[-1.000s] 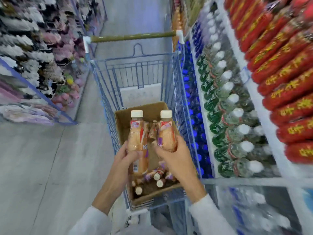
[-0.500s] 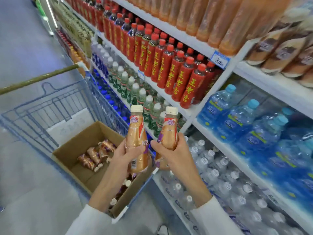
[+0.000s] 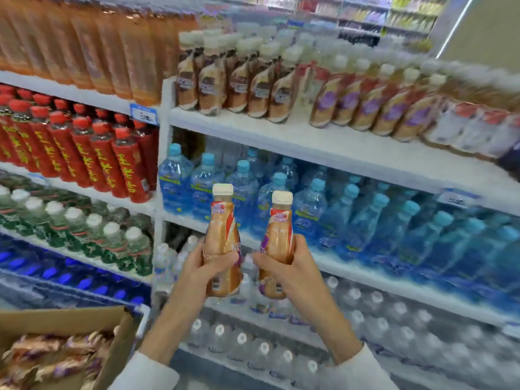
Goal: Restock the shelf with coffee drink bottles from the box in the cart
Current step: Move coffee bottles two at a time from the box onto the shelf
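Our left hand and right hand each grip an upright coffee bottle; we should lift both to the matching purple-labelled row on the upper shelf.

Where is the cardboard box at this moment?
In the head view the cardboard box fills the bottom-left corner, below and left of the left hand, with coffee bottles lying inside.

I see the left coffee bottle and the right coffee bottle, both tan with cream caps and red-and-purple labels. The red bottles carry yellow characters and red caps. The water bottles have light-blue caps. The shelf is white, the box brown.
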`<state>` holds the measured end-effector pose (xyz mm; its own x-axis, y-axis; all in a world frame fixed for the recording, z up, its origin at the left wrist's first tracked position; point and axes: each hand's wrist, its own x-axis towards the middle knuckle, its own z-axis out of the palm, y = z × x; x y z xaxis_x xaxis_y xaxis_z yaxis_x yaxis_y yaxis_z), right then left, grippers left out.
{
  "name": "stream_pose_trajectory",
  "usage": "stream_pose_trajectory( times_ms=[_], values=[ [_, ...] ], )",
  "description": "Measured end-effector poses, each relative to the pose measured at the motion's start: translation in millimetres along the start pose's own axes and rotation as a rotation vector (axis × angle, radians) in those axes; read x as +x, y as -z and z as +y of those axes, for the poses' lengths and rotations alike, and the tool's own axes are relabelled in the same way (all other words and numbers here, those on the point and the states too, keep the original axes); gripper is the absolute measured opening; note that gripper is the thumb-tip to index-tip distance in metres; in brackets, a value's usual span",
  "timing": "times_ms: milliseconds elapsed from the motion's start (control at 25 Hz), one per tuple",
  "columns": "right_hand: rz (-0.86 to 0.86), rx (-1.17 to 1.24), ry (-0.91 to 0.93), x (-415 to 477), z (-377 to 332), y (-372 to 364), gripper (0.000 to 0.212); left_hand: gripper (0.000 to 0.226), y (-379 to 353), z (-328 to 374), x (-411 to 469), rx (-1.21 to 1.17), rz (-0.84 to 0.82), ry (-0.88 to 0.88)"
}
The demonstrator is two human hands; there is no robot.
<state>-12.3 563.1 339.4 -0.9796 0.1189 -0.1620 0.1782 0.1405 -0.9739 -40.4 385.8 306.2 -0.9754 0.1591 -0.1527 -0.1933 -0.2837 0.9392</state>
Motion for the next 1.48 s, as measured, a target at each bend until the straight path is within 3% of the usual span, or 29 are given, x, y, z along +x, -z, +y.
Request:
stream_pose_trajectory(
  times_ms=[120, 360, 600, 760, 960, 1200, 1400, 1480],
  values=[
    [0.11, 0.013, 0.01, -9.6, 5.4, 75.8, 0.042, 0.073, -73.7, -16.3, 16.1, -0.005, -0.077, -0.005],
    [0.32, 0.07, 0.057, -15.2, 7.8, 222.3, 0.039, 0.034, -200.7, -28.4, 37.7, 0.055, -0.198, -0.076],
    [0.348, 0.073, 0.142, -3.5, -22.3, 298.6, 0.041, 0.043, -286.0, -5.1, 60.9, 0.171, -0.283, -0.203],
    [0.397, 0.054, 0.222, 35.5, -53.8, 318.5, 0.048, 0.051, -313.6, 25.6, 101.5, 0.296, -0.268, -0.322],
    [0.461, 0.02, 0.336, 103.6, -87.8, 328.9, 0.051, 0.045, -344.7, 61.2, 165.5, 0.447, -0.234, -0.458],
    [0.459, -0.019, 0.318, 149.2, -82.9, 325.7, 0.051, 0.055, -344.3, 57.0, 220.8, 0.559, -0.225, -0.451],
    [0.488, -0.069, 0.311, 164.3, -72.2, 325.3, 0.059, 0.065, -341.7, 47.5, 228.4, 0.586, -0.203, -0.467],
    [0.498, -0.091, 0.29, 163.9, -66.9, 323.8, 0.072, 0.071, -338.3, 44.1, 227.4, 0.567, -0.162, -0.472]
  ],
)
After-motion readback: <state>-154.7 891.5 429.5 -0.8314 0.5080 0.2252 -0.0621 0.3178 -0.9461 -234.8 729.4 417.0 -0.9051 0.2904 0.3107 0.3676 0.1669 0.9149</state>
